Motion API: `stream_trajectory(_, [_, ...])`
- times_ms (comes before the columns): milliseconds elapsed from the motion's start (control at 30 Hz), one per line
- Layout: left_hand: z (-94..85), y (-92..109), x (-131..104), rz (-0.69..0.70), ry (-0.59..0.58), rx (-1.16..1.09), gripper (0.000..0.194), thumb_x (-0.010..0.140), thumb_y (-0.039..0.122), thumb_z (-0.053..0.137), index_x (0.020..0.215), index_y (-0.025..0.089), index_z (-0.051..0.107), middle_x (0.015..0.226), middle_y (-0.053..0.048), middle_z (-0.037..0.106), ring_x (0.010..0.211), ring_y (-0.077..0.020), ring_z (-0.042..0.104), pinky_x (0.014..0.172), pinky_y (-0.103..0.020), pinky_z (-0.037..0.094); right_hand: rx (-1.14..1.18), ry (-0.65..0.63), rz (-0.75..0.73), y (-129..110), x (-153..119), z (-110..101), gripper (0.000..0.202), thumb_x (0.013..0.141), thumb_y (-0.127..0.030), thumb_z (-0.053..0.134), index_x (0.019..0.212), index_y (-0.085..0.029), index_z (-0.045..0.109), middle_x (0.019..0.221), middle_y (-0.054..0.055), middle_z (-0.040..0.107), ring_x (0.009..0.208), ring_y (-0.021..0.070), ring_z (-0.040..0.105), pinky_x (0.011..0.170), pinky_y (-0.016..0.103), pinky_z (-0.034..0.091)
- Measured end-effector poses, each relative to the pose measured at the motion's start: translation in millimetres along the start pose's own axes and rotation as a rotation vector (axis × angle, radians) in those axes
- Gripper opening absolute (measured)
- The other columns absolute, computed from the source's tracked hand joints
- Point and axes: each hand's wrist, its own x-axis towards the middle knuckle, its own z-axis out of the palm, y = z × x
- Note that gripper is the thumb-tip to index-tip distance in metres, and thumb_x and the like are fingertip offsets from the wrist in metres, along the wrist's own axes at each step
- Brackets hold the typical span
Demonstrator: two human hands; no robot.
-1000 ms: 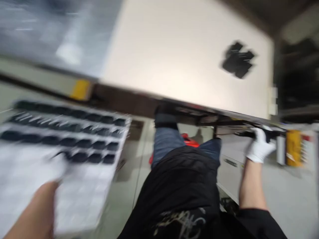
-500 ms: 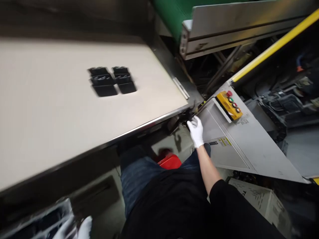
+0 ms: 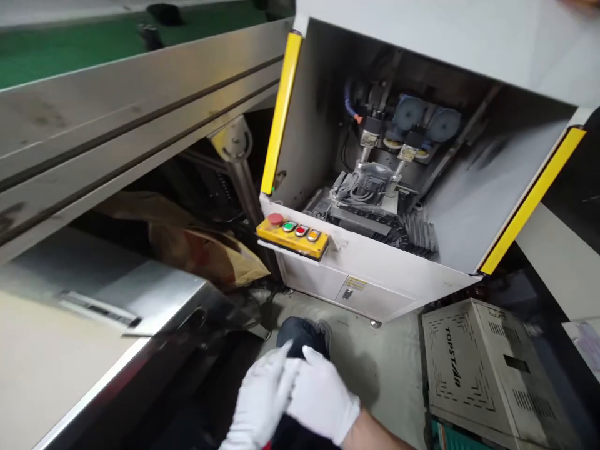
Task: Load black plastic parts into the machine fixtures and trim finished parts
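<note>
Both hands wear white gloves and meet low in the middle of the head view, in front of a dark trouser leg. My left hand [image 3: 262, 394] has its fingers stretched out, and nothing shows in it. Touching or overlapping it is my right hand [image 3: 321, 395], its thumb raised and its other fingers hidden. Beyond them stands a grey-white machine [image 3: 375, 275] with a yellow button box [image 3: 293, 239] on its front edge. Inside its opening are two round grey discs and metal fixtures [image 3: 370, 181].
A pale worktable [image 3: 42, 369] with a metal edge lies at the lower left. Above it runs a green conveyor [image 3: 79, 47] with a metal side rail [image 3: 140, 94]. A grey TOPSTAR box [image 3: 462, 362] stands on the right. Yellow bars [image 3: 282, 112] flank the machine opening.
The view has swung right, to the machine. My hands, apart before with my left hand by a tray at the lower left, are now together. The black pieces on the table are out of view.
</note>
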Motion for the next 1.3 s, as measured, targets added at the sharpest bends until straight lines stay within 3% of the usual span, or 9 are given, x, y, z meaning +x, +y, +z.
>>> stream_trajectory(100, [-8.3,-18,36,-0.357,-0.194,-0.136,0.044,0.085,0.053,0.056,0.098,0.02,0.081,0.107,-0.012,0.083,0.107,-0.0352,0.079,0.097,-0.043,0.063,0.129,0.07,-0.084,-75,-12,-58,0.04,0.097,-0.05,0.064,0.112,-0.017,0.08,0.109,0.016,0.081,0.092,0.0281,0.077,0.09,0.046,0.059])
stream_trajectory(167, [-32.1,5,71,-0.412,-0.195,-0.264,0.045,0.079,0.058,0.064,0.095,0.02,0.081,0.108,-0.011,0.083,0.111,-0.0372,0.077,0.101,-0.044,0.062,-0.045,0.21,-0.264,-138,-23,-100,0.029,0.099,-0.043,0.066,0.105,-0.02,0.082,0.107,0.014,0.08,0.09,0.0251,0.075,0.09,0.042,0.058])
stream_trajectory(300, [-95.8,139,188,-0.042,0.065,-0.394,0.043,0.078,0.059,0.075,0.095,0.02,0.08,0.102,-0.007,0.082,0.101,-0.0323,0.076,0.096,-0.041,0.06,-0.451,0.592,-0.672,-275,-9,-172,0.021,0.1,-0.041,0.069,0.105,-0.025,0.081,0.109,0.008,0.079,0.096,0.023,0.073,0.096,0.042,0.057])
stream_trajectory(433, [-129.3,268,349,0.324,0.413,-0.628,0.035,0.073,0.038,0.087,0.096,0.014,0.078,0.096,-0.006,0.079,0.093,-0.0208,0.072,0.094,-0.037,0.055,-0.417,0.787,-0.927,-393,77,-224,0.034,0.085,-0.044,0.08,0.111,-0.023,0.074,0.109,0.007,0.078,0.096,0.0211,0.073,0.095,0.041,0.059])
stream_trajectory(500, [-125.1,303,421,0.32,0.314,-0.855,0.05,0.06,0.027,0.095,0.103,0.012,0.074,0.099,-0.006,0.078,0.093,-0.0174,0.071,0.093,-0.035,0.054,-0.442,0.723,-0.909,-438,126,-240,0.041,0.074,-0.042,0.088,0.106,-0.022,0.073,0.111,0.007,0.078,0.108,0.0225,0.072,0.101,0.041,0.058])
stream_trajectory(633, [-100.9,330,514,0.352,-0.233,-0.827,0.063,0.039,0.022,0.103,0.094,0.011,0.075,0.091,-0.006,0.077,0.085,-0.0187,0.069,0.083,-0.032,0.055,-0.408,0.476,-0.768,-486,195,-252,0.04,0.056,-0.03,0.096,0.084,-0.016,0.071,0.081,0.004,0.075,0.085,0.0211,0.073,0.087,0.039,0.063])
stream_trajectory(700, [-93.1,333,535,0.363,-0.411,-0.821,0.057,0.04,0.026,0.104,0.087,0.011,0.075,0.08,-0.005,0.074,0.076,-0.0187,0.067,0.076,-0.033,0.055,-0.313,0.352,-0.725,-488,210,-252,0.038,0.055,-0.028,0.095,0.079,-0.015,0.07,0.072,0.0,0.071,0.07,0.0173,0.07,0.076,0.036,0.063])
stream_trajectory(833, [-91.0,337,545,0.34,-0.535,-0.868,0.052,0.049,0.031,0.104,0.087,0.014,0.074,0.075,-0.004,0.073,0.07,-0.0188,0.067,0.065,-0.031,0.053,-0.164,0.292,-0.749,-480,216,-248,0.036,0.05,-0.022,0.094,0.077,-0.014,0.072,0.069,-0.002,0.07,0.065,0.015,0.069,0.068,0.03,0.062])
stream_trajectory(1300, [-89.9,351,535,0.353,-0.358,-0.941,0.04,0.039,0.019,0.096,0.069,0.012,0.071,0.065,-0.002,0.068,0.061,-0.0156,0.063,0.06,-0.027,0.054,-0.191,0.484,-0.796,-487,206,-232,0.026,0.049,-0.022,0.09,0.066,-0.016,0.072,0.06,-0.003,0.069,0.052,0.0136,0.066,0.054,0.024,0.056])
